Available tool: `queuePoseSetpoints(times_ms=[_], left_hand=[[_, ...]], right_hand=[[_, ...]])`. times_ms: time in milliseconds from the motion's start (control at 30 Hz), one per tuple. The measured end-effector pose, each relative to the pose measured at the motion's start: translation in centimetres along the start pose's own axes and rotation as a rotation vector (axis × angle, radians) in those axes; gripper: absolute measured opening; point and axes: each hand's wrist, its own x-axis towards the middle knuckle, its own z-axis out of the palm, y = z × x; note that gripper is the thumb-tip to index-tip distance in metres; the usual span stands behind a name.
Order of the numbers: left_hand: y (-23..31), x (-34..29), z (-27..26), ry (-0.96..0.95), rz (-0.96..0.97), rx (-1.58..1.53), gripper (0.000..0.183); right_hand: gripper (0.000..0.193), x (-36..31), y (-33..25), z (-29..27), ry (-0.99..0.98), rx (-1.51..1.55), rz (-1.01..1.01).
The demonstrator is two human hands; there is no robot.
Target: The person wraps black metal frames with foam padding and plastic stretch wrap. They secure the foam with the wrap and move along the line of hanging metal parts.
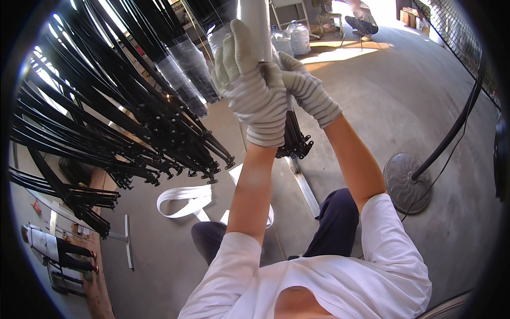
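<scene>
Both my hands wear white and grey striped knit gloves and are raised at the top middle. My left hand [252,87] has its long fingers up along the side of a pale, shiny roll of plastic film [256,29], its thumb by the roll's lower end. From the right, my right hand [311,93] curls in close against the left one, around a hanging bundle of black rods [295,139]; its fingertips are partly hidden. The rods' ends, with small fittings, stick out below my left wrist.
Many black rods [154,125] hang at the left, some bundles wrapped in clear film [183,74]. White strapping [186,201] and a metal bar [303,186] lie on the floor. A round stand base [408,183] is at right. Water jugs [298,37] and two people are farther off.
</scene>
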Motion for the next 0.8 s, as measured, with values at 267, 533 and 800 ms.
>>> queuePoseSetpoints(times_ms=[267, 533, 800], left_hand=[[-2.4, -2.0, 2.4, -0.011, 0.012, -0.212, 0.055], [-6.0, -4.1, 5.9, 0.063, -0.111, -0.233, 0.048], [-6.1, -4.2, 5.3, 0.258, -0.558, -0.954, 0.086]], right_hand=[[0.048, 2.8, -0.5, -3.5, -0.287, 0.099, -0.155], [0.061, 7.1, -3.8, 3.3, 0.129, -0.593, 0.008], [0.035, 8.0, -2.1, 4.4, 0.256, -0.436, -0.144]])
